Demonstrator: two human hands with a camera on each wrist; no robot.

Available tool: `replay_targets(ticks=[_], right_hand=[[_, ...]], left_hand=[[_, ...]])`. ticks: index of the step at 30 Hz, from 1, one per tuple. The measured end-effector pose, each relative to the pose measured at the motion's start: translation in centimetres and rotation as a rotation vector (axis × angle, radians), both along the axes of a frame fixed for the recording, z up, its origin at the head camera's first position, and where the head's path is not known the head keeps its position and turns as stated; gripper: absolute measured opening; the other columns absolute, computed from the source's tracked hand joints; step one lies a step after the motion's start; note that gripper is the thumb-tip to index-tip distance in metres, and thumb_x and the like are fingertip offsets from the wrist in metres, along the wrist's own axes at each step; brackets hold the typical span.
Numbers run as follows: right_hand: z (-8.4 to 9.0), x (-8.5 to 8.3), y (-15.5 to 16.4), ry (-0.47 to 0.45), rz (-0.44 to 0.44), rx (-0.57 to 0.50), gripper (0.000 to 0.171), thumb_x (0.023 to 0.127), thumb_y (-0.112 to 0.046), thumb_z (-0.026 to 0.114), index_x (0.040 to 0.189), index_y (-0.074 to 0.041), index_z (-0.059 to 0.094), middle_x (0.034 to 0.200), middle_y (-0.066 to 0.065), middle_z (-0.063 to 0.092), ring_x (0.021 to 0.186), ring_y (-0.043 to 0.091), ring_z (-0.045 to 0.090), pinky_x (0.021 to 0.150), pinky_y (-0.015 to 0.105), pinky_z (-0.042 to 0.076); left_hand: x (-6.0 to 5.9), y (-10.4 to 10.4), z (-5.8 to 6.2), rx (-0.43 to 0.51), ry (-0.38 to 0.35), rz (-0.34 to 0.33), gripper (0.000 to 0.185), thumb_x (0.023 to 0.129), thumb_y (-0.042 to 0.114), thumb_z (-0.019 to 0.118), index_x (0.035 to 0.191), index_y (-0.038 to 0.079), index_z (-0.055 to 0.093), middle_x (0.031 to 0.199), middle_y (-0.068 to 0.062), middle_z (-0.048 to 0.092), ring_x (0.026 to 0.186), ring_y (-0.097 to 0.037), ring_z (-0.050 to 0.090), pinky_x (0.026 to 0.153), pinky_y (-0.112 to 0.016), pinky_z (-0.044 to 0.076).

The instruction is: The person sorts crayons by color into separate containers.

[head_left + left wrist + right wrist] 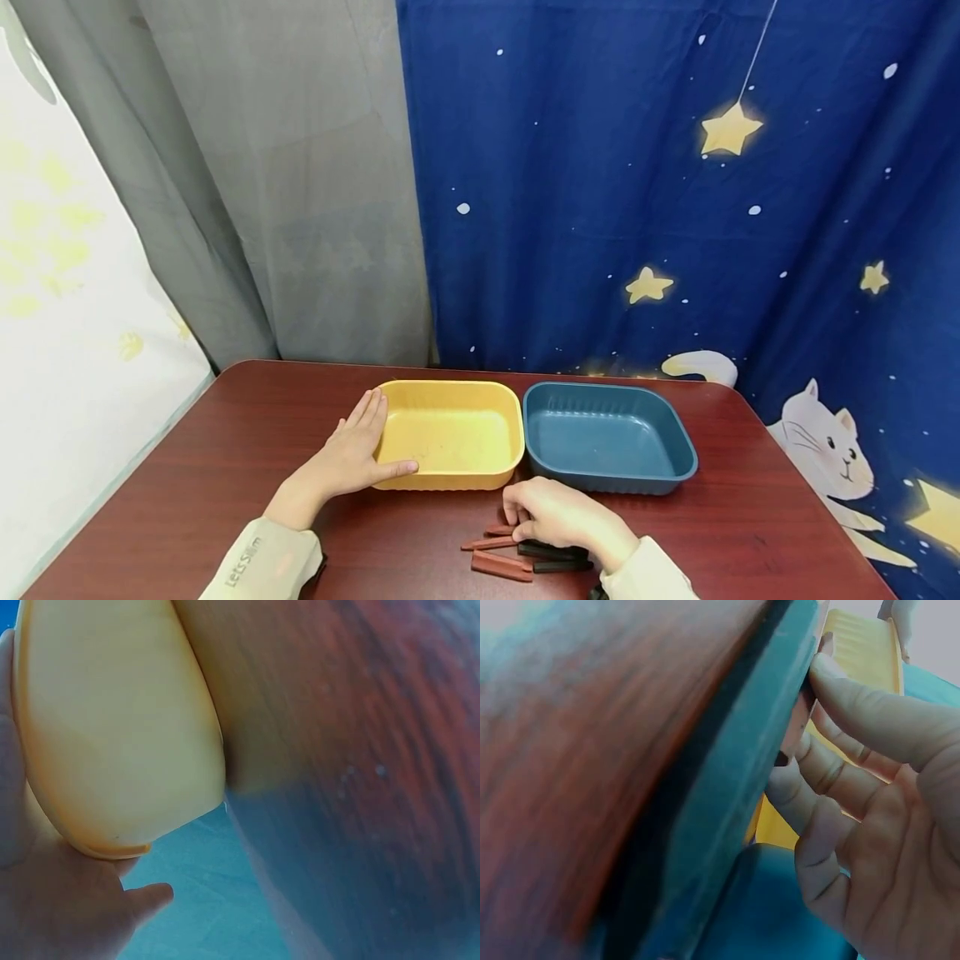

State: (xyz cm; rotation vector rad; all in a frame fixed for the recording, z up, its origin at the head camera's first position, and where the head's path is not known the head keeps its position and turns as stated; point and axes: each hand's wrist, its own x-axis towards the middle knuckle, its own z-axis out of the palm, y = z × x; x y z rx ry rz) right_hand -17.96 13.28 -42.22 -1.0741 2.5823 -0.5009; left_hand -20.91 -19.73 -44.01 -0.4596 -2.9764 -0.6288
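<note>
Now we see two hands at work on a dark red table point(225, 467), with two shallow trays side by side near its centre. Our left hand point(352, 454) lies against the yellow tray point(450, 398) at the tray's 9 o'clock side: the fingers are straight along the outer wall, the thumb stretches along the near wall, and the grip is released rather than clenched, only pressing on the tray. The left wrist view shows the same thing close up, the yellow tray's rounded corner point(112, 750) resting against the palm point(52, 900).

Touching or just beside the yellow tray, at its 3 o'clock, stands the blue tray point(607, 400). Both trays look bare inside.

Our right hand point(562, 517) sits at 6 o'clock of the blue tray, just in front of its near wall, over a small heap of sticks lying on the table. The fingers are curled downward onto the heap; in the right wrist view the fingertips point(832, 675) seem to pinch a reddish stick point(799, 727), though that picture is blurred. The reddish-brown sticks point(501, 567) lie at the hand's 8 o'clock, and the black sticks point(551, 560) are partly under the palm.

Behind the table, at 12 o'clock, hang a grey curtain point(300, 167) and a blue cloth with stars and a cat point(637, 167).
</note>
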Motion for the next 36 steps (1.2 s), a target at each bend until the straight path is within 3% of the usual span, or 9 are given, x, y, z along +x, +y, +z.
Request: replay_targets(ticks=[19, 27, 36], right_hand=[[2.5, 0.1, -1.1, 0.097, -0.003, -0.174, 0.013, 0.090, -0.016, 0.072, 0.085, -0.021, 0.061, 0.072, -0.015, 0.052, 0.066, -0.001, 0.049, 0.062, 0.016, 0.044], [2.9, -1.3, -1.7, 0.091, -0.011, -0.280, 0.011, 0.090, -0.012, 0.072, 0.086, -0.018, 0.063, 0.072, -0.013, 0.054, 0.065, -0.002, 0.048, 0.062, 0.016, 0.044], [3.3, -3.4, -2.8, 0.055, -0.030, -0.332, 0.008, 0.090, -0.012, 0.071, 0.087, -0.016, 0.065, 0.076, -0.009, 0.058, 0.069, 0.004, 0.052, 0.063, 0.019, 0.046]], left_hand=[[0.1, -0.3, 0.9, -0.015, -0.018, 0.003, 0.122, 0.080, 0.075, 0.062, 0.154, -0.010, 0.016, 0.165, -0.025, 0.009, 0.153, -0.042, 0.009, 0.112, -0.072, 0.021], [0.1, -0.1, 0.2, -0.015, -0.023, 0.009, 0.123, 0.079, 0.076, 0.062, 0.155, -0.009, 0.016, 0.165, -0.024, 0.009, 0.154, -0.041, 0.010, 0.112, -0.072, 0.022], [-0.1, 0.0, 0.5, -0.029, -0.035, -0.011, 0.122, 0.079, 0.075, 0.062, 0.154, -0.010, 0.015, 0.165, -0.025, 0.008, 0.154, -0.041, 0.008, 0.112, -0.072, 0.021]])
